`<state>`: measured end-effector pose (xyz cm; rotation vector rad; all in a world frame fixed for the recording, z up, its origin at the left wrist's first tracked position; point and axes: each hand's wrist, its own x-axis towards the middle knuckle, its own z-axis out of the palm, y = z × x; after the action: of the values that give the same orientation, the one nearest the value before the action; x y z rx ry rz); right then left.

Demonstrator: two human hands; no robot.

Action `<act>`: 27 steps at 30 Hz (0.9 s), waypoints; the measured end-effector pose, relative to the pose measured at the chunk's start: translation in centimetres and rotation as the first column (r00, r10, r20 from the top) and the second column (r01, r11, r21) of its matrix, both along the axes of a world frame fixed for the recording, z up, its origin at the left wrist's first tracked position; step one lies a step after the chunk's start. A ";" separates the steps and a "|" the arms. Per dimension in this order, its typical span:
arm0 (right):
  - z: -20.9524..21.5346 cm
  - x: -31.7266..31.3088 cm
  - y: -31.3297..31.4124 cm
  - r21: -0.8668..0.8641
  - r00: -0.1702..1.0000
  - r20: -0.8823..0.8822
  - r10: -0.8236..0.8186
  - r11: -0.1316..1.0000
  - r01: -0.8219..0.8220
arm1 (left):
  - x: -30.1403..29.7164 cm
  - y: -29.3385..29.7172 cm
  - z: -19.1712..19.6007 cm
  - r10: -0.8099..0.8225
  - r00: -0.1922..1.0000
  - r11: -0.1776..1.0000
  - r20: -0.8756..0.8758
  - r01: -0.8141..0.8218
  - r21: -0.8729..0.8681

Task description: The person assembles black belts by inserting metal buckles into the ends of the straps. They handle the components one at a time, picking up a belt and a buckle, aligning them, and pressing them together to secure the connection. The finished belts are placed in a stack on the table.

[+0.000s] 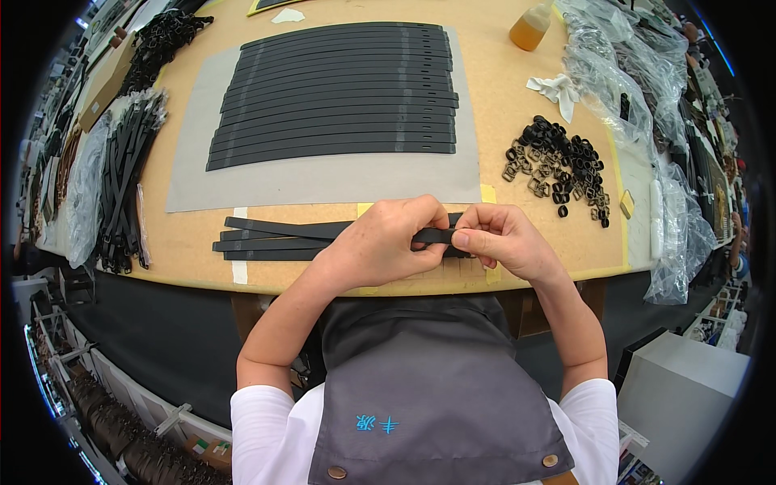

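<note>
Near the front edge of the table, my left hand (394, 238) and my right hand (508, 241) are close together. Both are closed on a black strap (432, 236), with the right thumb and fingers pinching it just beside the left fingertips. The strap runs leftward under my left hand. Several loose black straps (271, 243) lie beneath and left of my hands, partly covered by them. Beyond, a row of flat black straps (339, 97) lies side by side on a grey sheet (323, 186). What sits inside my fingers is partly hidden.
To the right is a pile of black loops and metal buckles (563, 166). A bottle of amber liquid (530, 29) and a crumpled white cloth (558, 92) stand farther back. Plastic wrapping (626, 65) lines the right edge. Bundled black straps (125, 182) lie at the left.
</note>
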<state>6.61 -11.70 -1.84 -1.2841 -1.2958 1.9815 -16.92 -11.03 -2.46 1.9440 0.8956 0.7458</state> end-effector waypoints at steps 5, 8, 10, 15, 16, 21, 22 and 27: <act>-0.1 -0.1 0.0 0.012 1.000 -0.003 -0.005 1.000 0.005 | 0.1 0.0 -0.2 0.014 1.000 1.000 0.017 -0.015 0.020; -0.1 -0.2 0.0 0.021 1.000 -0.004 -0.012 1.000 0.012 | 0.1 0.1 -0.3 0.015 1.000 0.999 0.015 -0.015 0.044; 0.1 -0.3 -0.1 0.023 1.000 0.002 -0.014 1.000 0.014 | 0.1 0.1 -0.4 0.013 1.000 0.999 0.016 -0.014 0.053; 0.3 -0.5 0.1 0.010 0.998 -0.059 -0.005 1.000 0.006 | 0.0 0.0 -0.5 0.014 0.999 0.995 0.032 -0.017 0.098; 0.3 -0.5 0.1 0.007 0.998 -0.067 0.005 1.000 -0.004 | 0.0 0.0 -0.5 0.011 0.999 0.996 0.049 -0.015 0.083; 0.4 -0.4 0.2 -0.021 0.996 -0.084 0.029 0.999 -0.031 | -0.2 -0.1 -0.7 -0.014 0.994 0.996 0.108 0.005 0.088; 0.5 -0.4 0.2 -0.021 0.996 -0.086 0.034 0.999 -0.036 | -0.2 -0.2 -0.6 -0.013 0.995 0.996 0.104 0.004 0.088; 0.7 -0.4 0.0 -0.021 0.997 -0.045 0.068 0.997 -0.069 | -0.3 -0.5 -0.2 -0.012 0.995 0.997 0.102 0.004 0.079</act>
<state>6.24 -11.66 -1.15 -1.2148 -1.3160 2.0654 -17.20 -11.48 -2.66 1.9582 0.8070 0.8796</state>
